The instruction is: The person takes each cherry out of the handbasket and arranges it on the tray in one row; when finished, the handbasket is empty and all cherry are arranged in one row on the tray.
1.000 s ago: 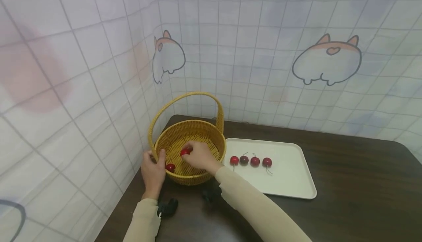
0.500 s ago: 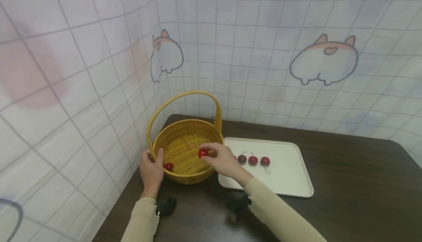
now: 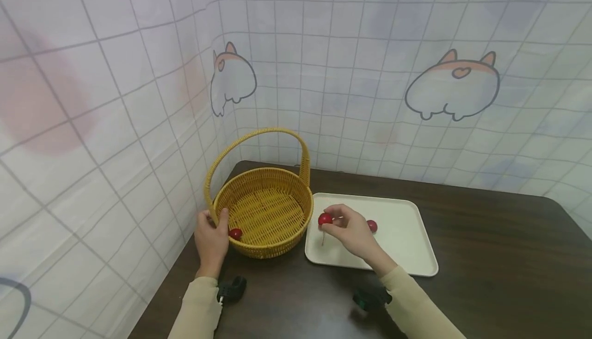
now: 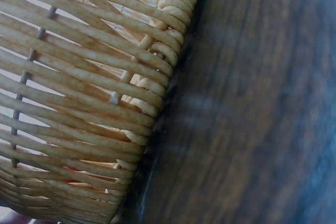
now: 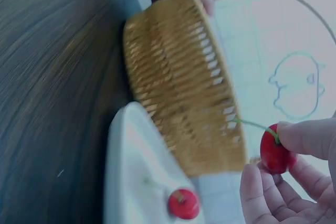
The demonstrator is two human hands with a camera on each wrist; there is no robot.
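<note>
My right hand pinches a red cherry between thumb and fingers, over the left part of the white tray. In the right wrist view the held cherry shows a green stem. My left hand grips the rim of the yellow wicker basket at its left side, thumb over the edge. Inside, near that thumb, lies one red cherry. Another cherry is on the tray, partly behind my right hand; the hand hides other cherries there. Only basket weave and tabletop fill the left wrist view.
The basket's tall arched handle rises above it. A dark wooden table extends to the right of the tray. A patterned grid curtain stands behind and along the left. Black wrist devices sit below both hands.
My right hand has moved right, out of the basket and over the tray, bringing the pinched cherry along. My left hand keeps its grip on the basket rim.
</note>
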